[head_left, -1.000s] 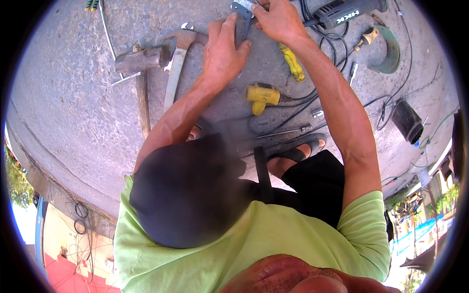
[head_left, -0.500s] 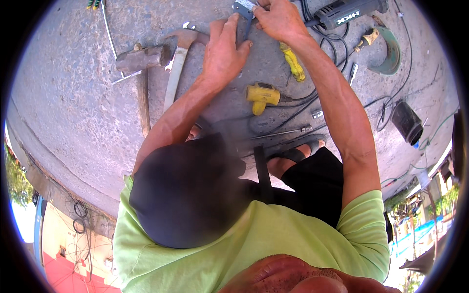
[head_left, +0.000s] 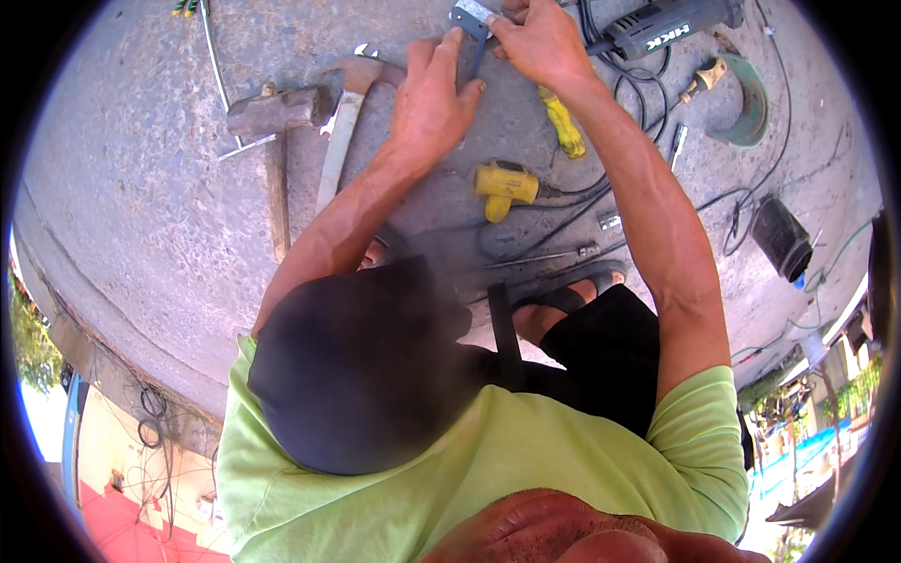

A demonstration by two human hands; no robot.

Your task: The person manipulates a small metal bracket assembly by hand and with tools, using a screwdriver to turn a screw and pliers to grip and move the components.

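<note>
At the top of the head view lies an angled metal piece point(head_left: 470, 21), dark on its side and speckled silver on top. My left hand point(head_left: 432, 103) rests on it, index finger stretched along its edge and thumb beside its lower leg. The fingers of my right hand point(head_left: 540, 42) are bent at its right end, pinching it; their tips are partly cut off by the frame's edge. Next to my left hand lies a claw hammer point(head_left: 345, 127) with a pale handle, close to a wrench end point(head_left: 367, 51). A yellow-handled tool point(head_left: 563, 124) lies below my right wrist.
A sledgehammer point(head_left: 274, 113) crosses a thin metal rod point(head_left: 214, 66) at left. At right are a dark power tool point(head_left: 662, 26), black cable point(head_left: 641, 89), a yellow connector point(head_left: 505, 183), a screwdriver point(head_left: 706, 77), a green ring-shaped piece point(head_left: 754, 113) and a black cylinder point(head_left: 784, 236).
Both hands keep nearly the same place on the metal piece. The fingers of my right hand have shifted very slightly; the tools on the ground have not moved.
</note>
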